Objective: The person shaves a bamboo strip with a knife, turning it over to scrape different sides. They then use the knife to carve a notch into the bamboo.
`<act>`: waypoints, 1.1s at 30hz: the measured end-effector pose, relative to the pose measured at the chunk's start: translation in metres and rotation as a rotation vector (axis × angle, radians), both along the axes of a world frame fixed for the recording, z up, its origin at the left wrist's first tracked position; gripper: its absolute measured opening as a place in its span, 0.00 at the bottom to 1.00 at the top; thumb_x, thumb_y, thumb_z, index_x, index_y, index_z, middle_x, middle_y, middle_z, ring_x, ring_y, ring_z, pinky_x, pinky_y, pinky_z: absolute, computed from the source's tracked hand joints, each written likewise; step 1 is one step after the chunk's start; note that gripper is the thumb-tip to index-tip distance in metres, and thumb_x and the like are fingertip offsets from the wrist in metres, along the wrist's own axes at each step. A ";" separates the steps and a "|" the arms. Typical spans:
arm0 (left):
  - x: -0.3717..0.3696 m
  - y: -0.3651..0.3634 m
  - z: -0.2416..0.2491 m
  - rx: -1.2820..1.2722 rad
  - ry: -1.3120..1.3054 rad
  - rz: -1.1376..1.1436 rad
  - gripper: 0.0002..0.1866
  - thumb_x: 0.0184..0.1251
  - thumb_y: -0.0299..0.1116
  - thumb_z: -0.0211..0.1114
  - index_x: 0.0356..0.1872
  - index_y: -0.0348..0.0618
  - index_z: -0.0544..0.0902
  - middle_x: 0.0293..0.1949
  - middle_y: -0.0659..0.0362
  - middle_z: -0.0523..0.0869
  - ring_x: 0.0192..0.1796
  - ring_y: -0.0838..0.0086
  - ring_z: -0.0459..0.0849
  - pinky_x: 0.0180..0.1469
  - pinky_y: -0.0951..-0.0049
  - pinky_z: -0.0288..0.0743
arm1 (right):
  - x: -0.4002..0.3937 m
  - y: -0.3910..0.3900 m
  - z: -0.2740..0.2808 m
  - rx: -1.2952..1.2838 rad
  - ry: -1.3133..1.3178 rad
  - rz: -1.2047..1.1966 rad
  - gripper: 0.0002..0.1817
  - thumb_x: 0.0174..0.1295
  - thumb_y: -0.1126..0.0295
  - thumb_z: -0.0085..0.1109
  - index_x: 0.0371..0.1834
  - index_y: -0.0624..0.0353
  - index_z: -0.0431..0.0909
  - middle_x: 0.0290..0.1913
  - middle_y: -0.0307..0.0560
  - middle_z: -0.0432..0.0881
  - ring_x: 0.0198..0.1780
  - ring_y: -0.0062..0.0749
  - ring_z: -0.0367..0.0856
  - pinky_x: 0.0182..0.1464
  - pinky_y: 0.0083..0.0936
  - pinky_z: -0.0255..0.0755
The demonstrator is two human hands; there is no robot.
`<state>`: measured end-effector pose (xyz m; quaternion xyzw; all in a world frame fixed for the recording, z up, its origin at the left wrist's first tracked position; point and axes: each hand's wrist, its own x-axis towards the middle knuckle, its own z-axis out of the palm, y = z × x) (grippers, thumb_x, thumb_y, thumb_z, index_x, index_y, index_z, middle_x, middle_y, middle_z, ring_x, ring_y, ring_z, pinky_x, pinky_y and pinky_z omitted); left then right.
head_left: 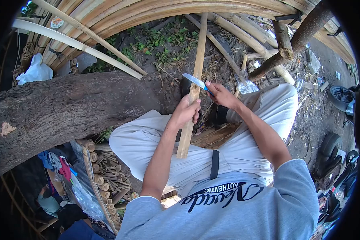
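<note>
My left hand (186, 112) grips a long flat bamboo slat (197, 68) near its lower part, holding it nearly upright between my knees. My right hand (221, 95) holds a knife with a blue handle; its blade (193, 80) lies against the left edge of the slat, just above my left hand. The slat's lower end (182, 150) rests over my lap, and its top reaches up to the curved bamboo poles.
A thick tree trunk (60, 112) lies on my left. Curved bamboo poles (148, 14) arch across the top. A bundle of short cut bamboo pieces (106, 178) is stacked by my left leg. Weeds, debris and a dark branch (296, 40) lie ahead.
</note>
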<state>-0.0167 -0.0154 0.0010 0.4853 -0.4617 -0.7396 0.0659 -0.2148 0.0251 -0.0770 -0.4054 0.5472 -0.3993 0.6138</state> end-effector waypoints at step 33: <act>0.000 0.003 -0.010 -0.016 0.022 0.002 0.05 0.81 0.32 0.53 0.42 0.44 0.69 0.25 0.67 0.69 0.18 0.86 0.64 0.16 0.80 0.60 | 0.016 0.003 -0.003 0.228 -0.279 -0.045 0.31 0.80 0.42 0.37 0.24 0.53 0.67 0.15 0.32 0.61 0.15 0.20 0.55 0.19 0.24 0.50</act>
